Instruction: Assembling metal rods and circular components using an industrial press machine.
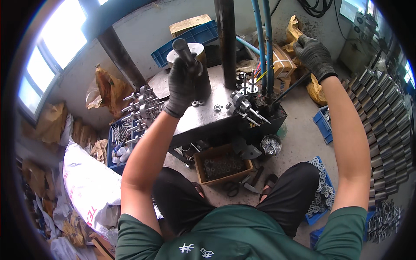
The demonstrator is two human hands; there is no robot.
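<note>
My left hand (178, 89), in a dark glove, is raised over the metal worktable (195, 119). Its fingers wrap round a dark, stepped metal cylinder (183, 51) with a round end. A wider dark cylinder (202, 86) stands upright just beside that hand. My right hand (315, 55), also gloved, is lifted at the far right with its fingers curled. What it grips, if anything, is hidden; a dark lever bar (292, 89) runs up towards it. Small metal rings (217, 108) lie on the tabletop near a shaft with a thick rotor (243, 103).
Several shafted rotors (143, 106) crowd the table's left end. Two blue posts (266, 52) and a dark column (225, 43) rise at the back. Below stand a carton of rings (223, 167), a hammer (255, 182) and a blue crate (318, 214). Metal cylinders (385, 134) are stacked at right.
</note>
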